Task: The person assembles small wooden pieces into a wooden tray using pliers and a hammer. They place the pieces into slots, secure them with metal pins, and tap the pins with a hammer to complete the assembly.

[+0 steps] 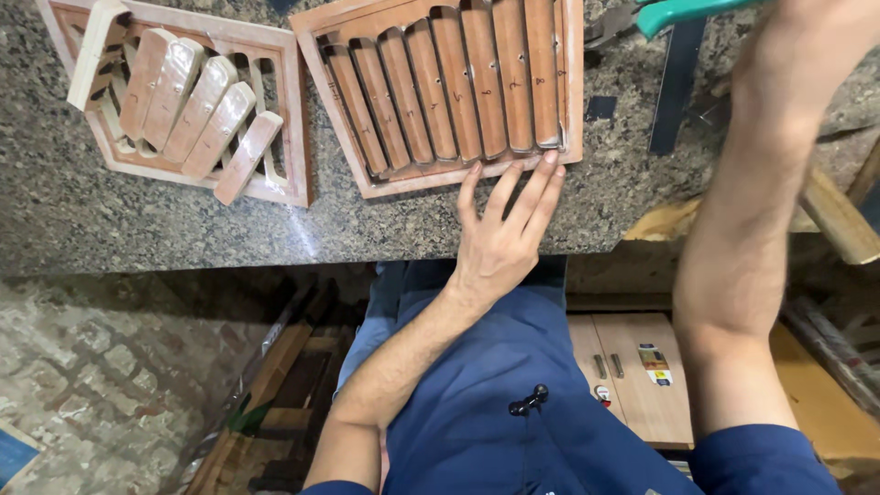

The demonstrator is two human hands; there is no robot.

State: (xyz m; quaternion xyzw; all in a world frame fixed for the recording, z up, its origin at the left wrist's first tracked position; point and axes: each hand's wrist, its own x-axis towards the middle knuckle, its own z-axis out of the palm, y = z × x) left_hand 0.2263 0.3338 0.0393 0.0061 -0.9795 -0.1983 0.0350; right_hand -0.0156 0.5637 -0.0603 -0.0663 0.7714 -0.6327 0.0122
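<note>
The second wooden frame (174,101) lies at ten o'clock on the granite counter (137,220), with loose slats standing crooked in it. At one o'clock lies a dark metal strip (676,82), just beside green-handled pliers (683,11). At three o'clock a wooden stick (839,220) reaches over the counter edge. At four o'clock is a small wooden cabinet (632,376). At eight o'clock is a brick floor (101,357).

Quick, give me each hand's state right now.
Left hand: open, fingers flat on the wooden slatted frame, holding nothing.
Right hand: out of view past the top edge; grip cannot be told.
</note>
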